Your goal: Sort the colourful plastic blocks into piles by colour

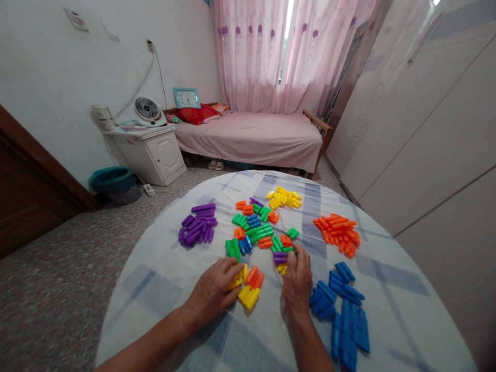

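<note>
Small peg-shaped plastic toy blocks in several colours lie on the round table. My left hand (215, 284) is closed over yellow blocks (236, 278), its fingers partly covering them. Just right of those fingers lies an orange and yellow cluster (251, 288). My right hand (297, 276) pinches at the end of a purple block (279, 257), and its fingertips also reach a green block (287, 249). Small yellow blocks (282, 269) sit under the purple one. Between and beyond my hands is a mixed group with a long green cluster (259, 233) and a blue cluster (245, 245).
Sorted piles ring the table: purple blocks (198, 225) at left, yellow blocks (284, 197) at the far side, orange blocks (338, 232) at right, blue blocks (350, 330) near right. A checked cloth (155, 305) covers the tabletop. Behind stand a bed (256, 134) and a white cabinet (155, 150).
</note>
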Demonstrator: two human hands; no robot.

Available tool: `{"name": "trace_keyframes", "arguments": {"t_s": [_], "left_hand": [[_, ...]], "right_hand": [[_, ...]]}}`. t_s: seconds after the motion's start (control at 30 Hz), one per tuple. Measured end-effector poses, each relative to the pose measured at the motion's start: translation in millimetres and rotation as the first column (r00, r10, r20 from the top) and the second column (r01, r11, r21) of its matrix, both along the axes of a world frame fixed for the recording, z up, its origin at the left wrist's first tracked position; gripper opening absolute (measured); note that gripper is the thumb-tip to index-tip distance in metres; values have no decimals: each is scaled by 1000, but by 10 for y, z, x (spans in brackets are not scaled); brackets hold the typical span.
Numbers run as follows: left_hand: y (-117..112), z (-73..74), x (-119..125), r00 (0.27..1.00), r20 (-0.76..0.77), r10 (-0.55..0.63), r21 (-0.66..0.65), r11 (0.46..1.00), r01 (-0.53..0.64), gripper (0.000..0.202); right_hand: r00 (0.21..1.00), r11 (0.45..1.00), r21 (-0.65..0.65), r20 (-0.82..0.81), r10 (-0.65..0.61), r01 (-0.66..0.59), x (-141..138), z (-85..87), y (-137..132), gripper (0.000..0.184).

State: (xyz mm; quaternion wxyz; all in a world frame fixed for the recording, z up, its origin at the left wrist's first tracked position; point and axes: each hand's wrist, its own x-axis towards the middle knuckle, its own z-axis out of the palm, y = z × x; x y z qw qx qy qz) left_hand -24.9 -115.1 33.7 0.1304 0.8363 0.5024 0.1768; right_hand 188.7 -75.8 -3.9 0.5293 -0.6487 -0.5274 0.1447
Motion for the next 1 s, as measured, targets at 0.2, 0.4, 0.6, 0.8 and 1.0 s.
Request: {"name": "trace_keyframes", "arguments": {"t_s": [0.2, 0.4, 0.6, 0.8, 1.0], "left_hand": [[72, -45, 41, 1000, 6, 19, 5, 1000, -19, 39], [45, -2, 14, 992, 107, 65, -6, 998, -65, 33], [244, 331, -63, 909, 374, 185, -122, 981, -150, 33], [1276, 394, 197, 803, 503, 320, -275, 940, -202, 35], [2496, 233, 691, 785, 480, 391, -173, 920, -352, 33]], "right_hand": [[1000, 1000, -10, 25, -3, 3, 6, 12, 10, 46], [1000, 1000, 2, 17, 0, 0, 1, -4, -2, 43], [1000, 1000, -10, 2, -8, 8, -13, -43, -13, 45], [999, 999, -2, 29, -34, 34, -12, -121, 5, 43], [994, 994, 72, 70, -86, 81, -28, -265, 53, 46]]}}
